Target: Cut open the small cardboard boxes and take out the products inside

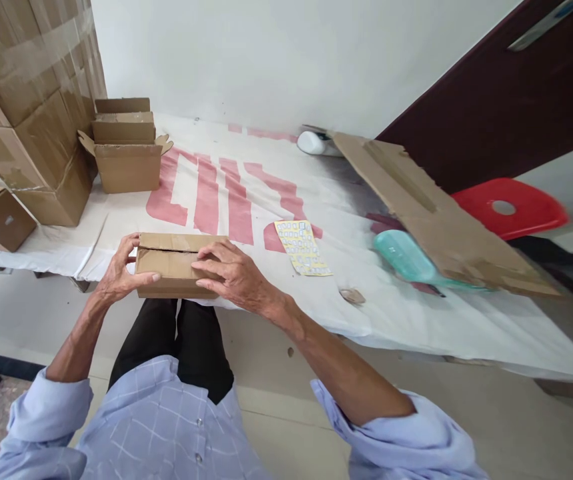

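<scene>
A small brown cardboard box (169,265) sits at the front edge of the cloth-covered table, its top flaps folded in with a dark seam between them. Around its left end is my left hand (122,268), thumb along the front side and fingers behind the end. My right hand (236,275) grips the right part, fingers bent over the top and the front edge. To the right lies a yellow sheet of small pale stickers (302,248), apart from both hands. A small brownish piece (352,296), too unclear to name, rests near the table edge.
Tall taped cartons (41,143) stand at the left, beside an open box (129,168) and another small box (3,219). On the right, a cardboard sheet (416,207) leans over a teal plastic item (402,255). Behind it is a red stool (531,207).
</scene>
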Action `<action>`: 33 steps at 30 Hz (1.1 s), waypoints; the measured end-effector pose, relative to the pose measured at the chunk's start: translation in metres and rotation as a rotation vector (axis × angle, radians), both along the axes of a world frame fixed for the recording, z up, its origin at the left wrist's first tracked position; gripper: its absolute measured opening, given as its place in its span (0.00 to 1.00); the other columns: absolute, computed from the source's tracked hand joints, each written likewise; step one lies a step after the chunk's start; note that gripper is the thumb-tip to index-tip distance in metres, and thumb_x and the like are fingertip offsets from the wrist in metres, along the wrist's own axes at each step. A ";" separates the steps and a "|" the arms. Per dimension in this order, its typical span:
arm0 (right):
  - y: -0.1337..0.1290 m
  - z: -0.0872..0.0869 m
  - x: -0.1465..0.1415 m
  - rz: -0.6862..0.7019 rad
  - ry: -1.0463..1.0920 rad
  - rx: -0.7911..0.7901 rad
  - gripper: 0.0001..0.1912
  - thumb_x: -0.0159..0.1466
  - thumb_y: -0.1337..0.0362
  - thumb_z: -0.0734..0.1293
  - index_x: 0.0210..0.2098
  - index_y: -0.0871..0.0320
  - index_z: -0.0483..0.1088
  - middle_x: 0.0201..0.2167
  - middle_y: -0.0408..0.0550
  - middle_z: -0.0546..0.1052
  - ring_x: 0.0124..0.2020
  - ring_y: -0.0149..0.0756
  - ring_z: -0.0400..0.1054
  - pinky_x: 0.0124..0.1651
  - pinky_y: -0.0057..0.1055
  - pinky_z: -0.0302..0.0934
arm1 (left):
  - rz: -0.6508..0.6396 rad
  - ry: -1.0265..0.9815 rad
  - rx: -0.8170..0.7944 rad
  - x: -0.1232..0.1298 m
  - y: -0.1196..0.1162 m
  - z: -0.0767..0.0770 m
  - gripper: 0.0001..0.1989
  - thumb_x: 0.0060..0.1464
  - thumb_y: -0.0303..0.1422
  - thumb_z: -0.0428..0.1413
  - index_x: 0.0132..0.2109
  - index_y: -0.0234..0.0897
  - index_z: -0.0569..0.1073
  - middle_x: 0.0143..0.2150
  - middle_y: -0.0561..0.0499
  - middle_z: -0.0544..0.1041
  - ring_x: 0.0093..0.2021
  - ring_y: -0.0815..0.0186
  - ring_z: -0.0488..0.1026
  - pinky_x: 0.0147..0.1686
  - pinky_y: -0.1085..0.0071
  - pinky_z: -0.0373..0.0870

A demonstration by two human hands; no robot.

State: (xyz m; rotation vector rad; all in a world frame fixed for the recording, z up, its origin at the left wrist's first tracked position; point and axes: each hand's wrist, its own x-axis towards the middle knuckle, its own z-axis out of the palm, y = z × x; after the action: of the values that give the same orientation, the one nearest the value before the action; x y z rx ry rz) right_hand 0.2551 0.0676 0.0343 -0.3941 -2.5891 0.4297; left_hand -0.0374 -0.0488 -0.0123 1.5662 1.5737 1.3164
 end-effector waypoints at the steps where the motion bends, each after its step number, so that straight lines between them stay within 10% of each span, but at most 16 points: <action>1: -0.001 -0.004 0.000 -0.011 0.012 0.021 0.08 0.70 0.66 0.75 0.47 0.50 0.84 0.49 0.53 0.81 0.53 0.49 0.73 0.59 0.50 0.70 | 0.001 0.004 -0.001 0.000 0.000 0.001 0.37 0.48 0.55 0.74 0.59 0.43 0.76 0.74 0.39 0.67 0.73 0.41 0.68 0.65 0.48 0.75; 17: -0.001 -0.022 -0.008 -0.074 0.117 -0.058 0.07 0.74 0.63 0.72 0.42 0.52 0.85 0.41 0.51 0.81 0.43 0.42 0.75 0.50 0.41 0.70 | 0.016 -0.028 -0.020 -0.001 0.001 0.006 0.33 0.48 0.55 0.73 0.55 0.43 0.79 0.73 0.40 0.70 0.71 0.41 0.71 0.62 0.51 0.78; 25: -0.013 -0.011 -0.016 -0.399 -0.109 -0.028 0.10 0.76 0.61 0.68 0.41 0.53 0.83 0.42 0.54 0.81 0.43 0.45 0.74 0.43 0.37 0.66 | 0.132 -0.168 -0.008 0.008 0.008 0.005 0.23 0.50 0.51 0.73 0.45 0.40 0.83 0.67 0.42 0.76 0.66 0.44 0.76 0.52 0.56 0.82; 30: -0.008 0.004 -0.018 -0.342 -0.152 -0.358 0.14 0.75 0.61 0.66 0.36 0.55 0.81 0.29 0.48 0.80 0.32 0.40 0.72 0.38 0.35 0.62 | 0.106 -0.156 -0.011 0.009 0.004 0.006 0.22 0.52 0.49 0.72 0.49 0.42 0.84 0.70 0.42 0.73 0.68 0.45 0.74 0.54 0.57 0.81; 33: -0.009 0.010 -0.033 -0.244 -0.076 -0.737 0.15 0.73 0.60 0.65 0.52 0.59 0.81 0.22 0.41 0.76 0.23 0.34 0.66 0.32 0.32 0.62 | 0.094 -0.105 -0.036 0.012 0.004 0.010 0.24 0.52 0.48 0.72 0.53 0.43 0.84 0.69 0.43 0.72 0.67 0.46 0.75 0.55 0.57 0.81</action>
State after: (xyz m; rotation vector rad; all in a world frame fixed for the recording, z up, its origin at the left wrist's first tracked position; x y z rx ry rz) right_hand 0.2216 0.0582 0.0447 -0.9697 -2.3236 1.2925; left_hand -0.0256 -0.0449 -0.0020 1.3931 1.6136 1.3896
